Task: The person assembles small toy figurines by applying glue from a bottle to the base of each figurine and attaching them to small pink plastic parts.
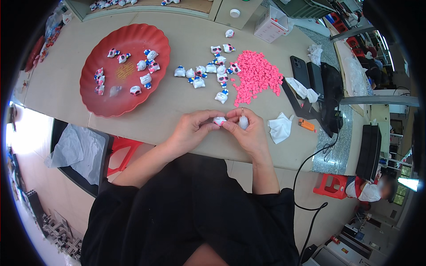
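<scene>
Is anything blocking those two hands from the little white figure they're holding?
Nothing visible is: the left hand and right hand both touch the white figure directly. The whitish object in the right hand sits to one side.

The left grip (188, 131) and right grip (252, 137) cover parts of a small white figure (218, 120), so its details cannot be told. A second white item (243, 123) is half hidden in the right grip, its kind unclear. The pink pieces (257, 76) overlap, too small to tell singly. A pale piece (115, 91) in the red tray (88, 96) is indistinct. The top edge cuts off the shelf (195, 7); a seated person's head (387, 187) is blurred.
</scene>
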Demonstrator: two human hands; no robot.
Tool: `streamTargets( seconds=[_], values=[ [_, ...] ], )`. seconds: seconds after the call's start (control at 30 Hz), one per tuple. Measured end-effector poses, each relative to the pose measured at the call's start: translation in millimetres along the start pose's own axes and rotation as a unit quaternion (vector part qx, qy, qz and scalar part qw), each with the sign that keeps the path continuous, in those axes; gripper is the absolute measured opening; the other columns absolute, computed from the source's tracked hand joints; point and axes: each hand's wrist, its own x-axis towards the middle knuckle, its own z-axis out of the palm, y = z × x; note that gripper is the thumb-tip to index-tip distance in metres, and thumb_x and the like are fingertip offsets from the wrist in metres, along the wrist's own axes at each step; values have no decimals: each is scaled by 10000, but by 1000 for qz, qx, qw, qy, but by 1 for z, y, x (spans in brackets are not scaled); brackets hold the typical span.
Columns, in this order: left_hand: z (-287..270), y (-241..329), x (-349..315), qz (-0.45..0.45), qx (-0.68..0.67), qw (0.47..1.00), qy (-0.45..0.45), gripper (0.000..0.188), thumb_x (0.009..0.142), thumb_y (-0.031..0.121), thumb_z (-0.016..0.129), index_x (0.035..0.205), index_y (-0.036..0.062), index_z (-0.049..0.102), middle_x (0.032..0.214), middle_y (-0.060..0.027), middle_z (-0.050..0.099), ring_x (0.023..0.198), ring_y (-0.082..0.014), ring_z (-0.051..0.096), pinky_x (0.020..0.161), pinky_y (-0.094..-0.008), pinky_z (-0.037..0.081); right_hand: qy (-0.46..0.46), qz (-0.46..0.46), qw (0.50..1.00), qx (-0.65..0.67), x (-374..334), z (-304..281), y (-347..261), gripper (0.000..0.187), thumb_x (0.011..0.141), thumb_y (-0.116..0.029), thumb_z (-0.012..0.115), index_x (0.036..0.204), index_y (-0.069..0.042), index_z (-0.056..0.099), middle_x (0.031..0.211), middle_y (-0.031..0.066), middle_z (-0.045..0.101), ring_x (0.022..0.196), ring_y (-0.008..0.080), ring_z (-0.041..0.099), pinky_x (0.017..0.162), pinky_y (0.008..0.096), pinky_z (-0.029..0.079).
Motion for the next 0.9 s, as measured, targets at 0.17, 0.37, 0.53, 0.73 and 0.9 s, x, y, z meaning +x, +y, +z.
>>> streamTargets(
  seconds=[0.17, 0.37, 0.53, 0.73, 0.9],
  values=[
    [0, -3, -1, 14, 13, 1000, 1, 227, 781, -6, 558, 1008, -1, 566, 891, -92, 617, 833, -126, 588, 731, -241, 471, 44, -35, 997, -48, -1, 9, 5, 171, 729, -43, 649, 863, 22, 566, 709, 58, 597, 660, 80, 549, 596, 219, 442],
    [0, 8, -2, -67, -123, 990, 11, 230, 826, 17, 523, 1049, -38, 521, 944, -73, 579, 891, -123, 548, 804, -249, 454, 95, -111, 989, -7, -5, 22, 15, 117, 742, -9, 628, 852, 20, 602, 746, 43, 584, 674, 74, 522, 610, 194, 421],
    [-2, 1, 0, -52, -157, 986, 14, 231, 842, 49, 513, 1056, -37, 517, 968, -79, 575, 902, -117, 542, 807, -252, 452, 100, -217, 969, -70, -3, 23, 17, 113, 740, 6, 615, 852, 6, 606, 751, 75, 586, 645, 119, 547, 577, 220, 429],
    [1, 2, 2, -75, -160, 984, 35, 226, 828, -2, 496, 1048, -41, 528, 928, -73, 588, 859, -107, 552, 778, -233, 454, 125, -289, 943, -109, -1, 29, 25, 148, 693, 46, 609, 833, 5, 582, 716, 103, 570, 608, 176, 567, 531, 263, 448],
    [2, 8, 1, -96, -156, 982, 48, 232, 824, -14, 487, 1050, -40, 533, 911, -67, 590, 829, -90, 546, 742, -215, 451, 142, -340, 919, -142, 2, 32, 29, 197, 646, 62, 613, 825, 8, 552, 683, 104, 548, 579, 199, 553, 506, 273, 441]
  ],
)
